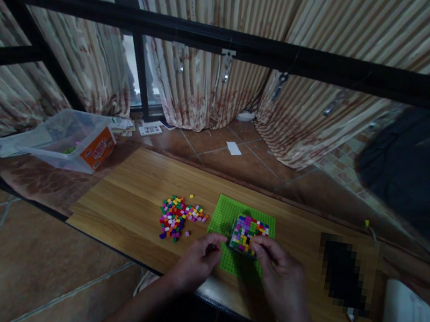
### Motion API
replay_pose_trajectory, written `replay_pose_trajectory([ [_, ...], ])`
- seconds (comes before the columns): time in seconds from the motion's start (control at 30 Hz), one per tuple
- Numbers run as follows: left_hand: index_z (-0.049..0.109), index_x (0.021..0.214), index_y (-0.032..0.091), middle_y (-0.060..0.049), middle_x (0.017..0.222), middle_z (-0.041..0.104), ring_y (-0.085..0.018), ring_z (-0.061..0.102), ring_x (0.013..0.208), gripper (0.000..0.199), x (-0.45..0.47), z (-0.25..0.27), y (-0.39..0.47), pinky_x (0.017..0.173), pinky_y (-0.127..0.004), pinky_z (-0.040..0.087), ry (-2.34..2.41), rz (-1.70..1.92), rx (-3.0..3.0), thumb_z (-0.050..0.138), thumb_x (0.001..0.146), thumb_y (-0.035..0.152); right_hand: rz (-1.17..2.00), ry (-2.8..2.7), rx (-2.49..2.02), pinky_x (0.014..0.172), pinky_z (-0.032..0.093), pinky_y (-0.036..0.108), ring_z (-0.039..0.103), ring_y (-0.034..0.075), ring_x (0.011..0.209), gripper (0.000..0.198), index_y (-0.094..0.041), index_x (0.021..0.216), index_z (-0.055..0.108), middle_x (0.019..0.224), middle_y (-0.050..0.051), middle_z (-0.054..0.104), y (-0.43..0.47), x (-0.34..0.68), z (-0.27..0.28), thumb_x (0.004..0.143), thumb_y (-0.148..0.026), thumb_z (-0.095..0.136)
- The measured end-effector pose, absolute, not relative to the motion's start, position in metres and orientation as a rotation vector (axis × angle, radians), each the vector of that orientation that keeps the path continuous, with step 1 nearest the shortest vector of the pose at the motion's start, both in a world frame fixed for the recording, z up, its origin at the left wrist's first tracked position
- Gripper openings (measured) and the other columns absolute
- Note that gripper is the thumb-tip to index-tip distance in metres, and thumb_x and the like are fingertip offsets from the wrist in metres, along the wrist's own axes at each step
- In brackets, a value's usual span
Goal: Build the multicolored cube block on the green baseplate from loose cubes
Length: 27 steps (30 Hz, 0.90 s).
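R hand (282, 275) at multicol. block build (247, 230), L hand (199, 262) curled nr it (too small to tell if either's pinched)

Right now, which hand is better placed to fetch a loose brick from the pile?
Likely the left hand: it's nearer the brick pile; the right hand is at the multicoloured block.

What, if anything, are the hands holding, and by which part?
Cannot tell: the right hand is at the brick stack, near-right corner, the left hand by its left edge; any grip is unclear.
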<state>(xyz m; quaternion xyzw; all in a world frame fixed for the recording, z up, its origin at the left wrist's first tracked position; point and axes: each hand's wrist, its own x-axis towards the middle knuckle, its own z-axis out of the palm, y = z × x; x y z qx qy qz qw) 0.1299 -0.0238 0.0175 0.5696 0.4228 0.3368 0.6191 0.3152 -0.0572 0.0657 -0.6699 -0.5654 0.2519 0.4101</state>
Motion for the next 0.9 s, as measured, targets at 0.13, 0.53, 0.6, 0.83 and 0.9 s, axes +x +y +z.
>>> replay_pose_trajectory([
  [0.13, 0.054, 0.123, 0.018, 0.001, 0.078, 0.055, -0.012, 0.052, 0.068, 0.045, 0.139, 0.021, -0.015, 0.065, -0.025, 0.042, 0.908, 0.758, 1.304, 0.051, 0.078, 0.014, 0.317, -1.611, -1.574, 0.087, 0.047, 0.038, 0.062, 0.022, 0.097, 0.020, -0.025, 0.089, 0.070, 0.101, 0.005, 0.069, -0.039, 0.313, 0.055, 0.090, -0.037, 0.055],
  [0.53, 0.043, 0.137, 0.021, 0.001, 0.082, 0.055, -0.012, 0.049, 0.070, 0.063, 0.148, 0.017, -0.008, 0.067, -0.024, 0.041, 0.855, 0.716, 1.323, 0.055, 0.076, 0.013, 0.092, -1.449, -1.584, 0.097, 0.037, 0.048, 0.049, 0.025, 0.114, 0.016, -0.031, 0.084, 0.076, 0.120, 0.004, 0.059, -0.018, 0.310, 0.016, 0.083, -0.042, 0.063],
  [0.6, 0.044, 0.137, 0.020, 0.002, 0.080, 0.054, -0.011, 0.048, 0.069, 0.062, 0.147, 0.020, -0.007, 0.067, -0.025, 0.041, 0.839, 0.689, 1.349, 0.054, 0.077, 0.013, 0.147, -1.434, -1.581, 0.098, 0.037, 0.048, 0.049, 0.025, 0.116, 0.016, -0.032, 0.085, 0.076, 0.122, 0.003, 0.059, -0.018, 0.312, 0.013, 0.083, -0.042, 0.064],
  [0.83, 0.042, 0.140, 0.021, 0.002, 0.080, 0.054, -0.012, 0.049, 0.070, 0.064, 0.144, 0.024, -0.007, 0.072, -0.026, 0.042, 0.850, 0.629, 1.442, 0.052, 0.077, 0.013, 0.281, -1.375, -1.576, 0.102, 0.034, 0.049, 0.051, 0.025, 0.118, 0.017, -0.031, 0.087, 0.077, 0.125, 0.004, 0.059, -0.020, 0.313, 0.012, 0.080, -0.042, 0.066],
  [0.9, 0.041, 0.140, 0.020, 0.001, 0.081, 0.055, -0.012, 0.050, 0.070, 0.065, 0.143, 0.024, -0.007, 0.072, -0.026, 0.043, 0.850, 0.636, 1.456, 0.052, 0.077, 0.012, 0.311, -1.371, -1.576, 0.102, 0.035, 0.049, 0.051, 0.026, 0.118, 0.018, -0.030, 0.088, 0.076, 0.126, 0.005, 0.059, -0.021, 0.313, 0.015, 0.080, -0.042, 0.066],
])
